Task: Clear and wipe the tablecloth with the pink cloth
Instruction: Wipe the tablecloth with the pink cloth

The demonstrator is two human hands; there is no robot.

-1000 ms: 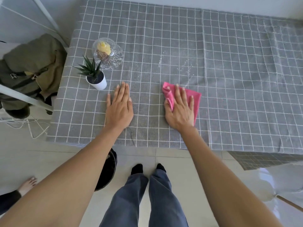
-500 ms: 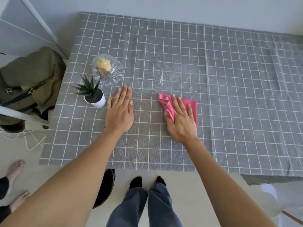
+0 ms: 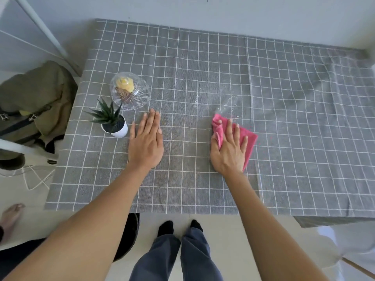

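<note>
- On the grey checked tablecloth (image 3: pixel 203 63), the right hand (image 3: pixel 229 153) lies flat with fingers spread, pressing the pink cloth (image 3: pixel 250 138) down just below some wet streaks (image 3: pixel 227 103).
- Left hand (image 3: pixel 147 142) rests palm-down, fingers straight, holding nothing.
- Beside it stand a small potted plant (image 3: pixel 113 122) and a glass dish (image 3: pixel 130 92).

Table covered by grey checked tablecloth (image 3: pixel 223 67). On it, left side: glass dish (image 3: pixel 130 90), small potted plant (image 3: pixel 112 121) just beside it. Pink cloth (image 3: pixel 235 134) lies right of centre; pale wet streaks (image 3: pixel 227 104) just beyond it. Both hands rest flat on top.
</note>
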